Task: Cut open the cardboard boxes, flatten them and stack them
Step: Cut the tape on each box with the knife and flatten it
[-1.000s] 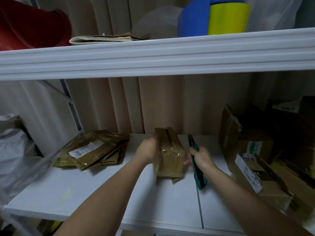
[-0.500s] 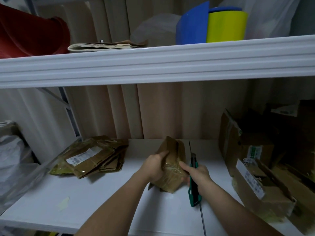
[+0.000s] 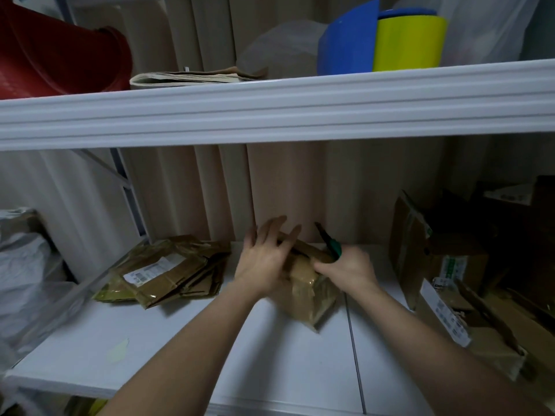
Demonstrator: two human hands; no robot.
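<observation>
A small taped cardboard box (image 3: 309, 292) lies squashed on the white shelf (image 3: 186, 340), between my two hands. My left hand (image 3: 264, 262) presses down on its left side with spread, straight fingers. My right hand (image 3: 348, 270) grips a green utility knife (image 3: 332, 246) whose tip points up and away, and the hand's heel bears on the box's right side. A stack of flattened boxes (image 3: 168, 271) with a white label lies to the left on the same shelf.
Several unflattened cardboard boxes (image 3: 444, 280) crowd the shelf's right end. An upper shelf (image 3: 270, 112) hangs close overhead, carrying a red container, folded paper and blue and yellow items. A grey bag (image 3: 24, 271) sits at the far left.
The box has gone from upright to pressed low on the shelf. My left hand let go of its edge and now pushes flat on it. The knife has swung from beside the box to above it.
</observation>
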